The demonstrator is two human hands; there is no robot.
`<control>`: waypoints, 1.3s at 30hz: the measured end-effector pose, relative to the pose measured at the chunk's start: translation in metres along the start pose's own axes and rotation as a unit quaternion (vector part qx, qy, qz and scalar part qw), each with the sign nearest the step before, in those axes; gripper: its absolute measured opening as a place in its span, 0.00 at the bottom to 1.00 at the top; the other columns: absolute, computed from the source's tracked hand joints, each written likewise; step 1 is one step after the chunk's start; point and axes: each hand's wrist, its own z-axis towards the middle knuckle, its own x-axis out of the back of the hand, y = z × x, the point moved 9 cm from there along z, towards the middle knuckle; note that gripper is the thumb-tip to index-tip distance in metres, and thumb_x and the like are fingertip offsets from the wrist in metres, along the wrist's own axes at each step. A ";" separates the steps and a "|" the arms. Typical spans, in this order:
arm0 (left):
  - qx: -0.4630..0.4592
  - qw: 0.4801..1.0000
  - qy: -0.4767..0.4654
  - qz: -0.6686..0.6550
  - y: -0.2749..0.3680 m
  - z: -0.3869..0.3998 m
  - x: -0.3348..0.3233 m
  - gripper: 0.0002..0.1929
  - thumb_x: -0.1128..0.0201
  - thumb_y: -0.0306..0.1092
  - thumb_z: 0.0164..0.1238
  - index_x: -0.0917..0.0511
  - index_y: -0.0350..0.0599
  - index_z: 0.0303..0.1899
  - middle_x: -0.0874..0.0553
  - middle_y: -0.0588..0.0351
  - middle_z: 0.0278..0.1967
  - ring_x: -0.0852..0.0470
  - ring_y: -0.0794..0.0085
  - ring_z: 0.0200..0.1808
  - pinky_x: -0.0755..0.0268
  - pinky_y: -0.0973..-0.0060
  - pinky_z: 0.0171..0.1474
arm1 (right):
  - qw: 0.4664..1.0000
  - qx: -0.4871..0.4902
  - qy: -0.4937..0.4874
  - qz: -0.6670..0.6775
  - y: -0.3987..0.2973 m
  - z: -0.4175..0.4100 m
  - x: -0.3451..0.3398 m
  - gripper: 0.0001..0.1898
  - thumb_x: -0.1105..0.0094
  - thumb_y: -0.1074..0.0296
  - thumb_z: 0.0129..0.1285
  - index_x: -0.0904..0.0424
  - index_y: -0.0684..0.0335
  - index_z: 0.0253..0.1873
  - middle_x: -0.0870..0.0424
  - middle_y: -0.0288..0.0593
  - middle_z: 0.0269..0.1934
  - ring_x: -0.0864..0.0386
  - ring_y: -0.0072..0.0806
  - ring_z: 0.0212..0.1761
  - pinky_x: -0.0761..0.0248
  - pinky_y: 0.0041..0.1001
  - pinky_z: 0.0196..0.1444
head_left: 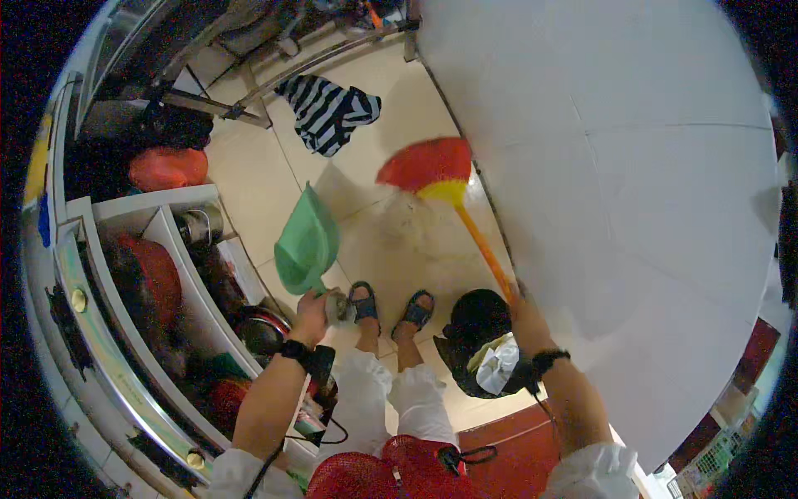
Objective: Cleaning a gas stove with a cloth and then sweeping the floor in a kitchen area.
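Note:
My left hand grips the handle of a green plastic dustpan, which hangs over the tiles to the left of my feet. A greyish piece, too blurred to name, shows beside that hand. In my right hand is the orange handle of a broom with a yellow collar and red bristles. The bristles are at the foot of the white wall, apart from the dustpan. Faint smudges mark the tile floor between the two tools.
A black-and-white striped cloth lies on the floor ahead. Left stands a white shelf unit with pots and a red bag nearby. A black bin bag with crumpled white paper is by the white wall. Behind is a red mat.

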 end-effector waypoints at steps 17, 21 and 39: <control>-0.164 0.930 0.006 0.328 0.024 -0.035 0.024 0.11 0.30 0.37 0.62 0.19 0.38 0.36 0.16 0.58 0.28 0.19 0.73 0.26 0.24 0.75 0.33 | 0.988 -0.091 -0.086 -0.093 -0.023 -0.066 -0.042 0.27 0.51 0.65 0.72 0.42 0.42 0.74 0.16 0.61 0.37 0.18 0.58 0.39 0.26 0.53 0.41; 0.132 0.948 0.034 0.288 -0.023 -0.012 0.043 0.17 0.25 0.40 0.52 0.18 0.36 0.36 0.14 0.50 0.28 0.15 0.61 0.29 0.22 0.66 0.36 | 0.989 -0.096 -0.112 -0.022 0.016 -0.136 -0.030 0.28 0.51 0.67 0.72 0.42 0.39 0.74 0.16 0.59 0.35 0.18 0.59 0.38 0.25 0.53 0.39; 0.104 0.738 -0.113 0.657 -0.092 0.083 -0.044 0.13 0.38 0.43 0.63 0.15 0.45 0.40 0.13 0.49 0.43 0.16 0.55 0.48 0.21 0.59 0.48 | 0.933 -0.209 -0.115 0.270 -0.019 -0.163 -0.066 0.33 0.57 0.75 0.74 0.54 0.47 0.80 0.33 0.25 0.25 0.37 0.15 0.19 0.41 0.18 0.19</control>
